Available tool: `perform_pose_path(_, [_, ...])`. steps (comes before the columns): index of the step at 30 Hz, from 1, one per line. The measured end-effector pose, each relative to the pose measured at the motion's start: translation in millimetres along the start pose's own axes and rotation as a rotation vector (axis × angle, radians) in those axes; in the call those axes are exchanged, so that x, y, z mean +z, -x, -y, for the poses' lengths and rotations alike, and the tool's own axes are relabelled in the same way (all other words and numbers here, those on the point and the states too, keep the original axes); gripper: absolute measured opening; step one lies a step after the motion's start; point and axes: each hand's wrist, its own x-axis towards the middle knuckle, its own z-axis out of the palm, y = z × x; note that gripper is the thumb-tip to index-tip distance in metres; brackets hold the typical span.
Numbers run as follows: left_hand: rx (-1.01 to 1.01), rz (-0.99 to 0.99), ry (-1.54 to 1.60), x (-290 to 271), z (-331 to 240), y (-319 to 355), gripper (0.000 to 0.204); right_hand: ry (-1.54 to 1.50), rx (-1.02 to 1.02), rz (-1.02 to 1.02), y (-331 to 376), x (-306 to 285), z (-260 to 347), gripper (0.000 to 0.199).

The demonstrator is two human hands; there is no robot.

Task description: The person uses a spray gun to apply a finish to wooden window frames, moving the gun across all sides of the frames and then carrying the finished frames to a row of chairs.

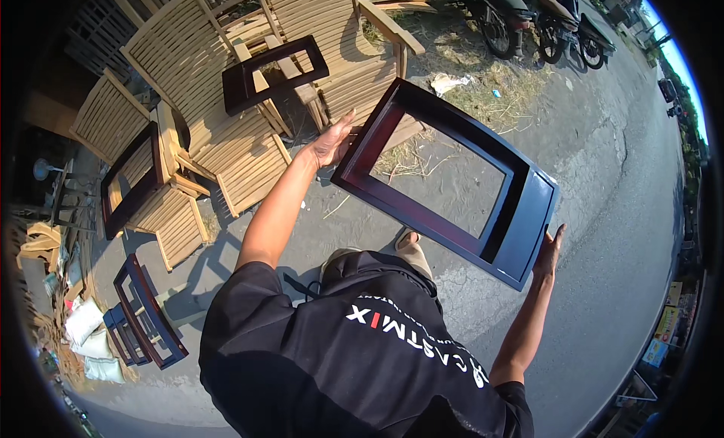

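Note:
A dark reddish-brown, glossy rectangular wooden frame (422, 218) is held tilted in the air before me. Its large opening shows the ground behind, and a solid dark panel fills one end. My left hand (333, 140) grips the frame's left end, fingers partly hidden behind it. At the opposite end, beside the solid panel, my right hand (551, 251) supports the edge, with some fingers out of sight. A similar dark frame (240, 87) rests across chair armrests ahead of me, and another frame (143, 200) leans against a chair on the left.
Slatted wooden chairs (170, 42) fill the far left. More dark frames (154, 306) stand on the ground at left, near pale sacks (84, 322). Parked motorcycles (501, 23) stand at the far right. Dry straw (516, 91) lies beside the paved road (618, 212).

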Motion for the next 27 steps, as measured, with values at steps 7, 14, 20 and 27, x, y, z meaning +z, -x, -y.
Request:
perform_pose_path(7, [0.086, -0.206, 0.161, 3.0, -45.3, -115.0, 0.095, 0.05, 0.126, 0.289, -261.9, 38.1, 129.2, 0.105])
perform_pose_path(14, [0.139, -0.502, 0.197, -66.2, -83.4, -222.7, 0.092, 0.1, 0.253, 0.451, -498.2, 118.2, 193.7, 0.105])
perform_pose_path(20, [0.007, -0.676, 0.197, -109.5, -156.8, -325.8, 0.127, 0.221, 0.296, 0.441, -690.8, 186.4, 217.8, 0.103])
perform_pose_path(27, [-0.051, -0.928, 0.218, -204.7, -195.1, -401.2, 0.112, 0.374, 0.397, 0.559, -881.8, 317.7, 211.7, 0.111])
